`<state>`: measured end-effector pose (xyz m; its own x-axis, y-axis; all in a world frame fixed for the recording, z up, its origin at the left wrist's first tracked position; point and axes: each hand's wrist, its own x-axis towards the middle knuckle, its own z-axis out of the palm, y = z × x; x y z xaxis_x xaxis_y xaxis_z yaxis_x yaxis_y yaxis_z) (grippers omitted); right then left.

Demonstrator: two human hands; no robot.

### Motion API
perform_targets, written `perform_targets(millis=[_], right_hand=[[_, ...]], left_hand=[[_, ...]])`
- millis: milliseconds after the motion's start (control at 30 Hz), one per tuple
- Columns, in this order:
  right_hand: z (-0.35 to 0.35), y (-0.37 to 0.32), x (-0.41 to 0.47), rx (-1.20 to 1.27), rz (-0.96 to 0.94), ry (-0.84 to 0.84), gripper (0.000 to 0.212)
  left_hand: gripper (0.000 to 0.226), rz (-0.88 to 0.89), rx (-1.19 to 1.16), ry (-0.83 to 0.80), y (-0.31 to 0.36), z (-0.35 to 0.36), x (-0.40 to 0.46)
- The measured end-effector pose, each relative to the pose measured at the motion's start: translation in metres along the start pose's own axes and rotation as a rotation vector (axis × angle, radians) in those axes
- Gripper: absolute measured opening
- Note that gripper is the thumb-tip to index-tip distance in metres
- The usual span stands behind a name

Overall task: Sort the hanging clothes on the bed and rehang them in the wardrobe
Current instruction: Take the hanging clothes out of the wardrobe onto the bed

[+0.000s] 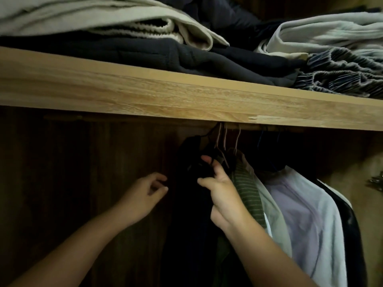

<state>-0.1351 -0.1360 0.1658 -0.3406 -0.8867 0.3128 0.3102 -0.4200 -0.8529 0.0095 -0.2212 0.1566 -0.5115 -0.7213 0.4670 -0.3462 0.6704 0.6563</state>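
Observation:
I look into a dark wardrobe under a wooden shelf (186, 94). Several garments hang on hangers below it. A black garment (190, 204) hangs leftmost; my right hand (221, 195) grips its dark fabric near the hanger's shoulder, fingers curled into it. Just left of the black garment my left hand (143, 197) hovers with loosely curled fingers, and nothing shows in it. To the right hang a green striped top (248, 195), a lilac shirt (298, 212) and a dark piece (350, 230). Pink hanger hooks (222, 137) rise to a rail hidden behind the shelf.
Folded clothes lie on the shelf: a grey-white pile (93, 19), a dark quilted piece (165, 56), a pale grey one (331, 34) and striped fabric (339, 75). The wardrobe's dark back panel (72, 172) fills the left. A metal fitting (376, 181) sticks out at the right.

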Motion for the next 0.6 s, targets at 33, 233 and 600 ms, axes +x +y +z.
perform_targets(millis=[33, 233, 600], right_hand=[[-0.002, -0.003, -0.001, 0.038, -0.004, -0.01, 0.049], [-0.016, -0.02, -0.003, 0.159, -0.04, 0.036, 0.053], [-0.046, -0.025, -0.048, 0.078, -0.056, -0.018, 0.055]], left_hand=[[0.023, 0.009, -0.021, 0.01, -0.001, 0.001, 0.002], [0.025, 0.07, -0.081, 0.002, 0.003, 0.015, 0.02], [0.017, 0.079, -0.164, 0.068, 0.008, 0.037, 0.04]])
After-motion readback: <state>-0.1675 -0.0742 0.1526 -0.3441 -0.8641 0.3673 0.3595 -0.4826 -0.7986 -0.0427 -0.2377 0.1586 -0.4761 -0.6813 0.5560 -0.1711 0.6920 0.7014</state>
